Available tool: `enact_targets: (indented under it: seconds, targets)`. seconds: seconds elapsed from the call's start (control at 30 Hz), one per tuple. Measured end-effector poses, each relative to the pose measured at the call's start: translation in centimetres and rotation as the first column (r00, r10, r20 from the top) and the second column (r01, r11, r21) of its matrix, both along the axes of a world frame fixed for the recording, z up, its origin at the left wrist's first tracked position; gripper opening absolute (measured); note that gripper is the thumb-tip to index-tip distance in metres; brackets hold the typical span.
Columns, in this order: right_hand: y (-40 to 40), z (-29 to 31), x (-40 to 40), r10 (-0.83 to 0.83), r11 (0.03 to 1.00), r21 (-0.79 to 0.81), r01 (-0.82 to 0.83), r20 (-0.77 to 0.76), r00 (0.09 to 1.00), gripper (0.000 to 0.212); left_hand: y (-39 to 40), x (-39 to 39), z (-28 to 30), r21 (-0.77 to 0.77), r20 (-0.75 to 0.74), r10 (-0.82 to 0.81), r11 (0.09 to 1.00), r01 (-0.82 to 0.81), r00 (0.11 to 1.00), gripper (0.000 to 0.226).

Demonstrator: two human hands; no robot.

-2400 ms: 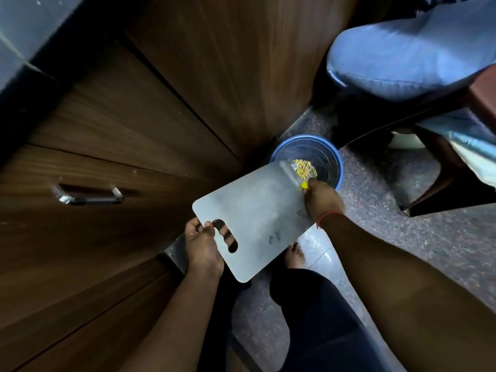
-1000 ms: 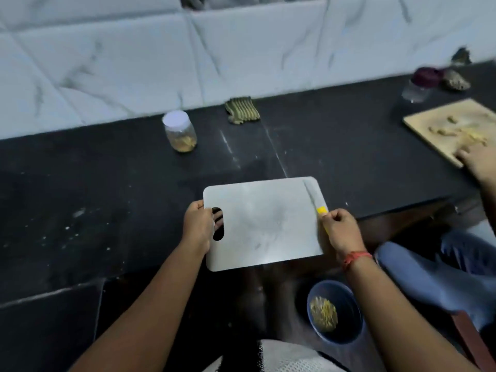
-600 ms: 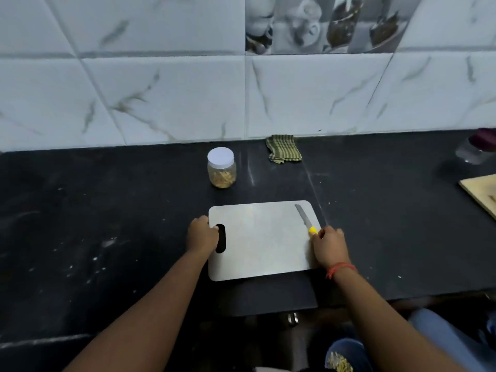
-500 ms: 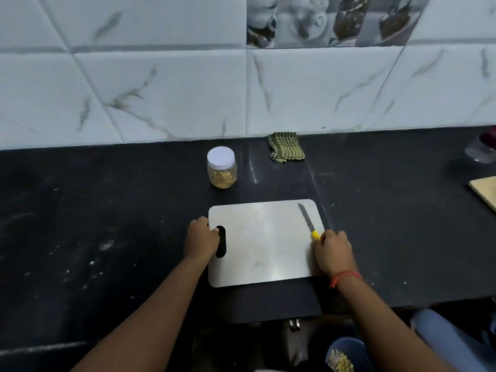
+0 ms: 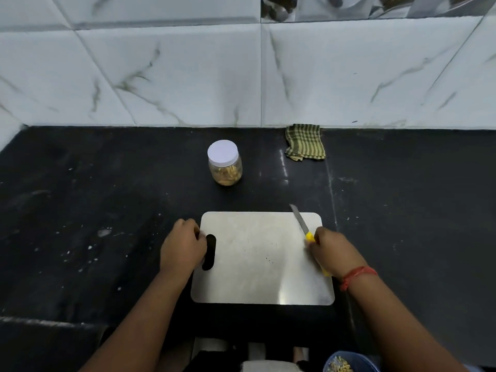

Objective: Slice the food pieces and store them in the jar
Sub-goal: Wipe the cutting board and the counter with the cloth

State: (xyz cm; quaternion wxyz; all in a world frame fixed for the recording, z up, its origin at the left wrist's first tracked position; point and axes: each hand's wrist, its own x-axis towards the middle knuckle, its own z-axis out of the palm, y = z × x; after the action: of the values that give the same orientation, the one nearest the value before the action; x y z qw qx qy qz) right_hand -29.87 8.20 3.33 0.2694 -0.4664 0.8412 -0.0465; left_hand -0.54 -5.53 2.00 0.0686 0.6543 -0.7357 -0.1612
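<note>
L hand grips handle edge of cutting board, flat on counter | R hand clamped on knife, blade pointing away-left over board's far R corner | jar lidded, part-filled, straight beyond board, L hand slightly nearer | no uncut food visible | cloth by wall, path unobstructed | bowl below counter edge.

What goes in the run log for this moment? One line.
left hand: holds cutting board edge | right hand: grips knife | board: bare, flat on counter | jar: lidded, behind board
</note>
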Motion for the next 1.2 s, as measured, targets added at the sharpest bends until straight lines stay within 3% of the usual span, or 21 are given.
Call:
enact_targets:
  seconds: [0.07, 0.13, 0.33, 0.47, 0.73, 0.97, 1.07, 1.2]
  targets:
    - [-2.0, -0.1, 0.1, -0.032, 0.996, -0.077, 0.039, 0.089, 0.995, 0.017, -0.1, -0.4, -0.1, -0.104, -0.006, -0.061, 0.993, 0.061, 0.998, 0.010]
    - [-4.3, -0.1, 0.5, -0.099, 0.981, -0.151, 0.123, 0.157, 0.983, 0.012, -0.2, -1.2, -0.3, -0.184, 0.018, -0.163, 0.969, 0.163, 0.986, 0.023]
    - [-11.3, 0.6, 1.8, -0.140, 0.950, -0.268, 0.162, 0.097, 0.985, 0.013, -0.5, -5.0, -1.1, -0.125, 0.204, -0.415, 0.887, 0.444, 0.887, 0.067]
    - [-15.3, 0.0, 2.6, -0.178, 0.955, -0.237, 0.179, 0.026, 0.984, 0.023, -1.3, -5.7, -2.0, -0.026, 0.248, -0.435, 0.890, 0.455, 0.866, 0.079]
    - [-17.9, -1.6, 3.0, -0.136, 0.978, -0.172, 0.114, -0.124, 0.983, 0.036, -2.2, -5.2, -3.2, -0.005, 0.236, -0.466, 0.877, 0.481, 0.853, 0.078]
    - [-19.2, -1.4, -2.2, -0.211, 0.920, -0.380, 0.099, -0.264, 0.941, 0.036, -2.7, -4.9, -3.4, 0.002, 0.184, -0.467, 0.880, 0.474, 0.865, 0.077]
    - [-20.7, -1.2, -5.3, -0.197, 0.948, -0.311, 0.066, -0.411, 0.890, 0.048, -2.7, -5.0, -3.4, 0.004, 0.189, -0.465, 0.881, 0.472, 0.865, 0.076]
    - [-23.3, -0.9, -8.4, -0.070, 0.991, -0.128, 0.025, -0.356, 0.932, 0.064, -2.9, -5.3, -3.7, 0.007, 0.197, -0.448, 0.890, 0.456, 0.872, 0.075]
